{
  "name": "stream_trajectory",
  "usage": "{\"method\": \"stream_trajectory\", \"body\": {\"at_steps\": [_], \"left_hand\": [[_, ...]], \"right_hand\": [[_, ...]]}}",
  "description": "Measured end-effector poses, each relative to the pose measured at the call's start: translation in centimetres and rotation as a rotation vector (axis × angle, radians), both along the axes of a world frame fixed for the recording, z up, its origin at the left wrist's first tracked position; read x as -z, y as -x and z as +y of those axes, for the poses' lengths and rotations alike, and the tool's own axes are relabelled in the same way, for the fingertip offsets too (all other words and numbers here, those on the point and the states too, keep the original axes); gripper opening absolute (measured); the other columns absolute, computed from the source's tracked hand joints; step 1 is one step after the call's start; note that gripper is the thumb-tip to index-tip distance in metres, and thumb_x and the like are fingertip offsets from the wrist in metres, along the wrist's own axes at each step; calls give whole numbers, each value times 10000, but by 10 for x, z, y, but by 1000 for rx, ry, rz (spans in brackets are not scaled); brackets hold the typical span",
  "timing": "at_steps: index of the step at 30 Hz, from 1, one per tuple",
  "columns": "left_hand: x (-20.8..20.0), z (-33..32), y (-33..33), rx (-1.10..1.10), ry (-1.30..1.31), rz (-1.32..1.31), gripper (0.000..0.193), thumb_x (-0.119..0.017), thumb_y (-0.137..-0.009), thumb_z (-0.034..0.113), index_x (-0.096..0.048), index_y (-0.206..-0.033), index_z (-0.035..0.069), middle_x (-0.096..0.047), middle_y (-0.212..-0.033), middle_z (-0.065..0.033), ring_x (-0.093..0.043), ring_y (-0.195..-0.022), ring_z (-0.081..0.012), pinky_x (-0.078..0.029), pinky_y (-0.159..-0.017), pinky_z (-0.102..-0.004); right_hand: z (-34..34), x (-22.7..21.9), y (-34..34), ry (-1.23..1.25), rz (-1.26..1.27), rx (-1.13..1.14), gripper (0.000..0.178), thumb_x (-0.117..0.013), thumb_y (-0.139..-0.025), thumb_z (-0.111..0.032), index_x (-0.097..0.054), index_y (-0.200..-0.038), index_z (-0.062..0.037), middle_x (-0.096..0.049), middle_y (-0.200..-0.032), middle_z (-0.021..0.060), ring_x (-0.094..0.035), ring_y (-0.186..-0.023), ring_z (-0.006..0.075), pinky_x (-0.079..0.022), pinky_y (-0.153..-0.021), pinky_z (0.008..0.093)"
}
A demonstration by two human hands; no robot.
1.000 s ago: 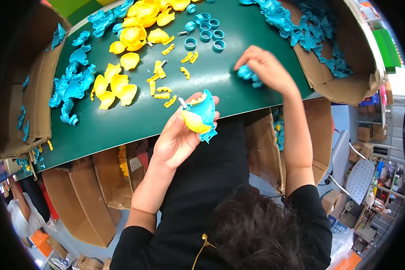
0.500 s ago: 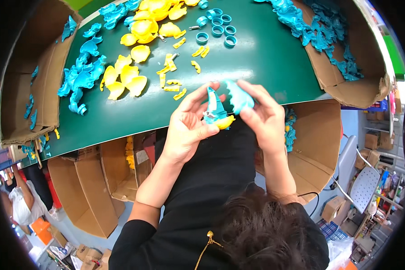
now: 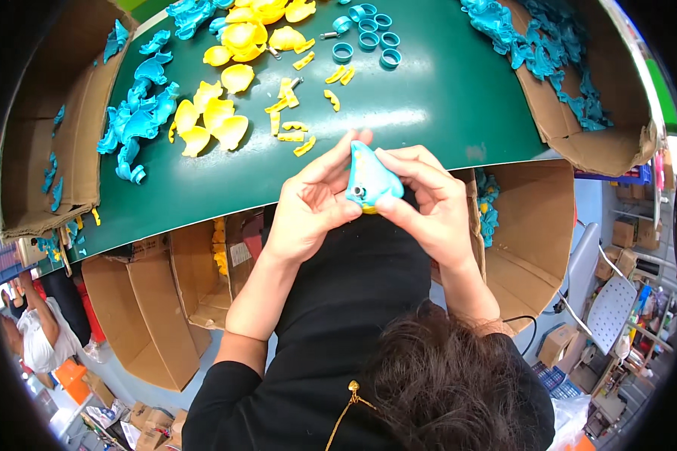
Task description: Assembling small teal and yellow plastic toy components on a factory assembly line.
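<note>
Between my two hands, just past the table's near edge, is a small blue plastic toy part point(image 3: 374, 178), pointed at the top. A dark round spot shows low on its left side, and a sliver of yellow peeks out beneath. My left hand point(image 3: 308, 199) grips its left side, thumb at the lower corner. My right hand point(image 3: 433, 204) presses on the right side with thumb and fingers. Beyond my hands, small yellow strips point(image 3: 290, 137) lie on the green table point(image 3: 444, 98), with yellow shell pieces point(image 3: 226, 124) farther left.
Blue rings point(image 3: 368, 40) stand at the back middle. Blue molded pieces point(image 3: 139, 120) lie at the left, beside a cardboard box point(image 3: 60, 113). Another cardboard box point(image 3: 602, 143) with blue pieces stands at the right. Open boxes point(image 3: 150, 316) sit below the table edge. A person point(image 3: 45, 331) is at far left.
My right hand has moved left and brought its loose blue shell onto the part in my left hand. The shell now covers the yellow and blue inside.
</note>
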State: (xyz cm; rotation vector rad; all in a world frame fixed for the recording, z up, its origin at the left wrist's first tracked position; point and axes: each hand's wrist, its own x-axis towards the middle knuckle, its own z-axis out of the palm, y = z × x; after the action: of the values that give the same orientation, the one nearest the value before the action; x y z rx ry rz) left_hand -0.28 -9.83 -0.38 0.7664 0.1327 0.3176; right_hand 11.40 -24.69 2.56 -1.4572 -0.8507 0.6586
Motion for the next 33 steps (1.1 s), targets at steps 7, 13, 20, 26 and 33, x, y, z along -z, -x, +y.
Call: {"method": "stream_trajectory", "body": {"at_steps": [7, 13, 20, 26, 33], "left_hand": [[17, 4, 2, -76, -392, -24, 577, -736, -878, 74, -507, -1407, 68, -438, -1437, -103, -536, -1236, -228, -482, -1019, -360], [0, -4, 4, -78, 199, 34, 515, -710, -926, 240, -491, -1362, 75, -546, -1286, -92, -590, -1179, -235, -543, -936, -388], [5, -19, 0, -194, 218, -41, 551, -778, -868, 217, -541, -1319, 10, -596, -1244, -106, -596, -1165, -227, -493, -1009, -385], [19, 8, -8, -366, -431, 3, 370, -778, -819, -8, -676, -1174, 0, -621, -1207, -97, -607, -1103, -174, -486, -978, -321], [20, 7, -16, -395, -607, 13, 360, -762, -794, -80, -685, -1134, 9, -610, -1204, -103, -604, -1105, -179, -504, -945, -311]], "right_hand": [[16, 0, -2, 17, 25, -17, 529, -760, -823, -5, -584, -1321, 24, -561, -1231, 106, -581, -1128, 194, -494, -960, 303], [6, 9, 12, -117, -90, 160, 515, -827, -685, 101, -632, -1157, 33, -572, -1169, 120, -613, -1129, 233, -568, -953, 366], [5, 24, 2, -332, 237, 58, 494, -819, -705, 99, -625, -1155, 41, -602, -1145, 123, -624, -1111, 229, -545, -962, 357], [13, 2, -16, -126, 99, 77, 566, -744, -803, 26, -577, -1340, -35, -529, -1404, 161, -514, -1311, 271, -430, -1087, 413], [25, 23, -16, -169, 25, -10, 436, -730, -843, 17, -616, -1263, 1, -531, -1379, 181, -556, -1257, 262, -501, -1027, 379]]}}
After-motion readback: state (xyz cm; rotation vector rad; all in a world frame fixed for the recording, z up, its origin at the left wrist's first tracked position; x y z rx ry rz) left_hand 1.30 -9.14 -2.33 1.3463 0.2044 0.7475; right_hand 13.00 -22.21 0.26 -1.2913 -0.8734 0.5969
